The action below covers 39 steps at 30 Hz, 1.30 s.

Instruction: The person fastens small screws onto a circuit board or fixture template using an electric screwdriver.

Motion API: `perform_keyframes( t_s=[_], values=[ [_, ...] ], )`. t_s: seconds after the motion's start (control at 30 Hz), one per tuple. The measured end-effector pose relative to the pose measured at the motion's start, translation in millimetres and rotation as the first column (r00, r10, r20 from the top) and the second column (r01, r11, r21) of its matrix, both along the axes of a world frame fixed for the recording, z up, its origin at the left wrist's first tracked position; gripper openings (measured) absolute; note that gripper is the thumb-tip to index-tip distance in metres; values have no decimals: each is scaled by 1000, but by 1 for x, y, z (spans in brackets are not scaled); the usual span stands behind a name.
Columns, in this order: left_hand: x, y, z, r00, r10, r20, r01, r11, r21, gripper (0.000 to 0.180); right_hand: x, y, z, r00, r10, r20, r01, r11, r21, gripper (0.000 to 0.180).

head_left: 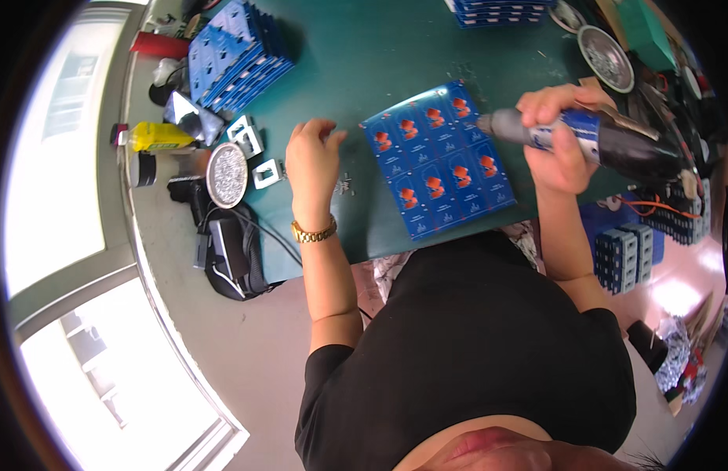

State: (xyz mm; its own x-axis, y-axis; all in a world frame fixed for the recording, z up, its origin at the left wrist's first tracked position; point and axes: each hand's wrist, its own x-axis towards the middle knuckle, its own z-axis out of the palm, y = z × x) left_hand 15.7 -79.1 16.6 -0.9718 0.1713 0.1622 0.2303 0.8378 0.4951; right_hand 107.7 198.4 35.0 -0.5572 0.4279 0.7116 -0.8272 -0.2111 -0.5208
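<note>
My right hand (564, 145) is wrapped round a long tapered cylinder with a grey nose, a blue band and a dark body (638, 147); its kind is unclear. The narrow end points left, over the right edge of a blue printed sheet (442, 169). That sheet carries rows of panels with red-orange pictures and lies near the table's front edge. To its left, apart from it, my left hand (313, 157) is raised with bent fingers, thumb apart, and nothing visible between them. Small metal pieces (345, 185) are scattered beside that hand. White bracket-like parts (266, 174) lie further left.
A dish of small metal pieces (227, 174), a yellow bottle (156, 136) and a black bag (234, 255) sit left. Blue stacks (231, 59) stand at the far left and far edge. Another metal dish (606, 59) is far right. Grey-blue blocks (624, 255) are at right.
</note>
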Motion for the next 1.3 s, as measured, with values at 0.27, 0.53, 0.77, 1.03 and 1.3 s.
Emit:
perform_keyframes(
  t_s=[0.27,0.53,0.77,1.03,1.3],
  values=[
    [11,-40,-12,988,46,148,-35,996,-79,14,0,-6,0,988,146,41,-147,989,17,42],
    [10,-37,-21,988,-126,-91,118,989,-92,4,1,-9,1,991,132,21,-133,990,39,42],
    [20,27,-13,984,-156,-83,174,941,290,9,-6,-9,1,991,132,9,-132,991,30,43],
    [27,80,-25,867,-387,-314,444,886,135,9,-10,-7,-1,991,129,28,-131,990,57,37],
    [24,85,-34,865,-399,-304,440,895,75,5,-14,-2,-8,985,165,38,-169,978,121,40]
  ],
)
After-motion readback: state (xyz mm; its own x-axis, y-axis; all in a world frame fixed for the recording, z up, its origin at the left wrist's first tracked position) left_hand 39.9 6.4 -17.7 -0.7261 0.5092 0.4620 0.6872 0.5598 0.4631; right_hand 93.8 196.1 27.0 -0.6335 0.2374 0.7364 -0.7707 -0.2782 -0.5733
